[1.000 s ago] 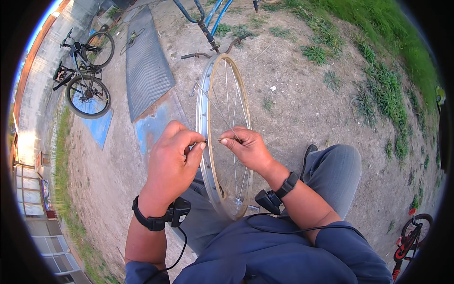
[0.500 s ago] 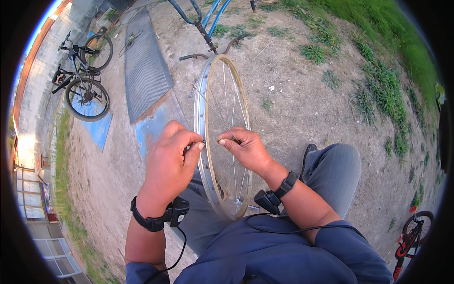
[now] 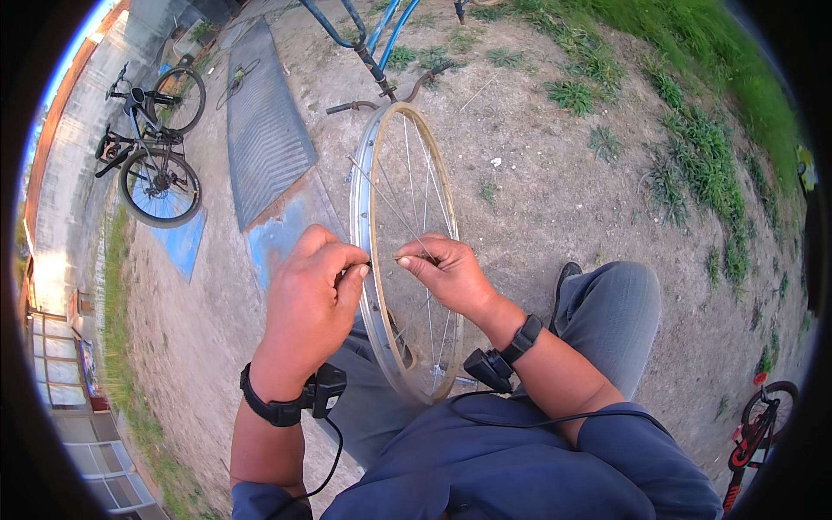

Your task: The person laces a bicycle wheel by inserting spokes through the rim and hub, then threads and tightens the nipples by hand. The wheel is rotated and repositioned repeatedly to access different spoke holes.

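Observation:
A bare bicycle wheel rim, silver outside and tan along its inner side, stands tilted upright between my legs. Thin spokes run down inside it to a silver hub. My left hand is closed in a pinch against the rim's outer face; whatever lies between thumb and forefinger is too small to name. Inside the rim, my right hand pinches a metal spoke, which slants up left across the rim. Its held end is mostly hidden by the fingers.
Beyond the rim stands a blue bicycle frame with handlebars. A ridged metal sheet lies on the dirt at left, near a parked bicycle. A red and black bicycle is at lower right. Grass grows along the right.
Both hands keep their pinches in nearly the same places. The rim and the slanting spoke have shifted very slightly left, and the view has moved a little.

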Available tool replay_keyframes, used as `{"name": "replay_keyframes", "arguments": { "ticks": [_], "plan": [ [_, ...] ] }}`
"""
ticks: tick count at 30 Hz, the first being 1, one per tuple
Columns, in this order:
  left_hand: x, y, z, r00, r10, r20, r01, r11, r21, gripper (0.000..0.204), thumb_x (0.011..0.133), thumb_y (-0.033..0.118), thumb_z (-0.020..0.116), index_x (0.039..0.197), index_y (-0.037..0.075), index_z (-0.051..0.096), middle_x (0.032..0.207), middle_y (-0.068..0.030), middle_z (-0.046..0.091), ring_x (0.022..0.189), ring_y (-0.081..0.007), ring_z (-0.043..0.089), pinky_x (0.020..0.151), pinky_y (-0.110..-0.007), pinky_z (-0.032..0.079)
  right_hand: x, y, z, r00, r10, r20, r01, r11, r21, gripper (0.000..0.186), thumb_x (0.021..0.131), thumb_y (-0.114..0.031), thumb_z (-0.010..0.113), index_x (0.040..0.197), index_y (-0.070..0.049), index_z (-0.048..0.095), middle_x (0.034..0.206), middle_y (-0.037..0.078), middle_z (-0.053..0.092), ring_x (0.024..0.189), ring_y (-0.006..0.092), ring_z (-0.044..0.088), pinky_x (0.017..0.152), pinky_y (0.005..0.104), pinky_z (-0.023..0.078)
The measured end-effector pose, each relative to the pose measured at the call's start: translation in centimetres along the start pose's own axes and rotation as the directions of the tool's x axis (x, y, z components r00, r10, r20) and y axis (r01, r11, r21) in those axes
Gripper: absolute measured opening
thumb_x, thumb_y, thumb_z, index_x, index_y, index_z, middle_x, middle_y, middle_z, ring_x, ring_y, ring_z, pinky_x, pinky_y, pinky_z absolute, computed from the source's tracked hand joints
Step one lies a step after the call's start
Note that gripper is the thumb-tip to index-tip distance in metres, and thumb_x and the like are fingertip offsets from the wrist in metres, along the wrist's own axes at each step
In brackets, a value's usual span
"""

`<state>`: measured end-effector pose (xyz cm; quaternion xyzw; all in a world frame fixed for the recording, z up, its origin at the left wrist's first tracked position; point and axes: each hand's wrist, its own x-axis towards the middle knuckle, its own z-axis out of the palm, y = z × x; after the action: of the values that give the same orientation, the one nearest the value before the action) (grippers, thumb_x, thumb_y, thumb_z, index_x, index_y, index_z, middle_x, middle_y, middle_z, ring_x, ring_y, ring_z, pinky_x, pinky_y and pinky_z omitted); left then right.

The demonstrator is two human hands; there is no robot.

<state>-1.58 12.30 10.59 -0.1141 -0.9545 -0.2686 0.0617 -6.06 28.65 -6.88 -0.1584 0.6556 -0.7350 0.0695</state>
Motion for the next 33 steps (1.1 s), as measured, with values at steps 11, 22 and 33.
{"name": "replay_keyframes", "arguments": {
  "ticks": [11,22,33],
  "plan": [
    [0.4,0.2,-0.1,0.999,-0.026,0.03,0.026,1.0,0.017,0.011,0.087,-0.001,0.073,0.098,0.0,0.07,0.085,-0.0081,0.056,0.07,-0.0184,0.057,0.065,-0.032,0.047,0.1,-0.3,-0.3,0.999,0.033,0.008,-0.033,0.999,0.006,0.012,0.094,-0.01,0.077,0.105,-0.005,0.078,0.093,0.004,0.07,0.084,0.0117,0.064,0.075,0.0279,0.051],
    [0.3,0.5,0.2,0.999,-0.05,0.02,0.051,0.997,-0.054,0.015,0.086,-0.002,0.071,0.101,0.0,0.069,0.088,-0.0075,0.055,0.076,-0.0167,0.057,0.066,-0.03,0.046,0.1,0.0,-0.5,1.0,-0.019,-0.002,0.019,0.999,0.03,0.011,0.094,-0.009,0.077,0.104,-0.005,0.078,0.093,0.004,0.07,0.083,0.0115,0.063,0.074,0.0278,0.05],
    [0.5,0.4,0.9,1.0,-0.024,-0.013,0.023,0.995,-0.096,0.014,0.087,-0.002,0.07,0.099,0.001,0.066,0.09,-0.0078,0.055,0.074,-0.0165,0.056,0.065,-0.03,0.046,0.1,-0.3,-0.9,0.997,0.073,0.013,-0.073,0.997,0.009,0.012,0.096,-0.012,0.076,0.106,-0.005,0.078,0.095,0.002,0.07,0.086,0.009,0.062,0.076,0.0266,0.051]
  ]
}}
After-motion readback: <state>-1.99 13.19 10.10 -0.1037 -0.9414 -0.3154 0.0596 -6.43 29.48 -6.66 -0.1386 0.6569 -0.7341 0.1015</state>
